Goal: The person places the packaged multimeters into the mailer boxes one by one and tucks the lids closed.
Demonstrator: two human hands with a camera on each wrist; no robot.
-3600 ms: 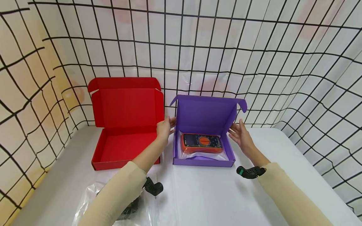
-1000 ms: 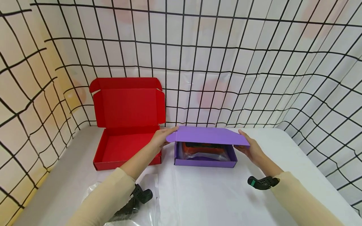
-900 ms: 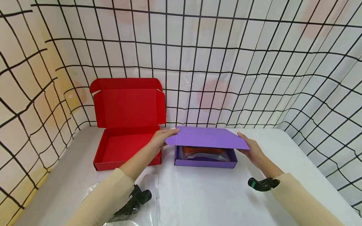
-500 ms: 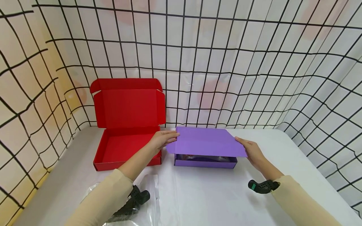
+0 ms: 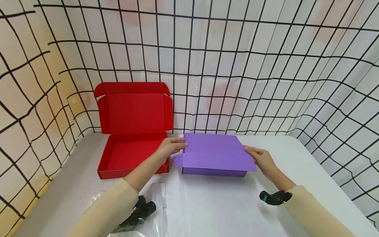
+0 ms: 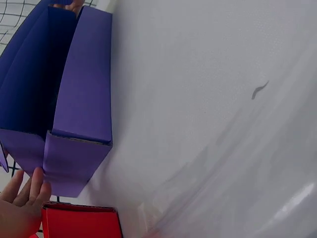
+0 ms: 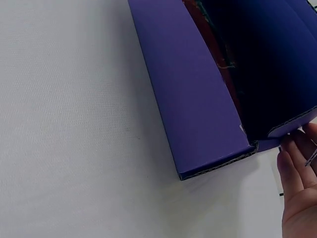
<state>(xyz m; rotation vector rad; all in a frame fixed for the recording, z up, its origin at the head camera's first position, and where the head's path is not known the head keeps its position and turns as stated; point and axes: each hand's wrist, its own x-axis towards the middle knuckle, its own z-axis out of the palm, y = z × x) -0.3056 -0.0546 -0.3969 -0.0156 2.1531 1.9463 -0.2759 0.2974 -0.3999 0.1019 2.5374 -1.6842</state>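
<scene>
On the white table (image 5: 222,204), to the right of an open red box (image 5: 112,173): one purple box (image 5: 214,172), lid (image 5: 211,144) low over it but not seated, front flap (image 5: 219,162) jutting forward. Left hand (image 5: 170,147): fingers extended and touching the purple box's left side, clamped on nothing. Right hand (image 5: 263,159): fingers fairly straight against the right side, no clamp evident. Step in hand, by judgement: closing the lid. Next move probably calls for bending the front flap down and tucking it in.

The left hand (image 5: 170,147) and right hand (image 5: 263,160) reach forward (forearms (image 5: 145,172) angled inward), well apart, fingers (image 6: 36,183) extended.
</scene>
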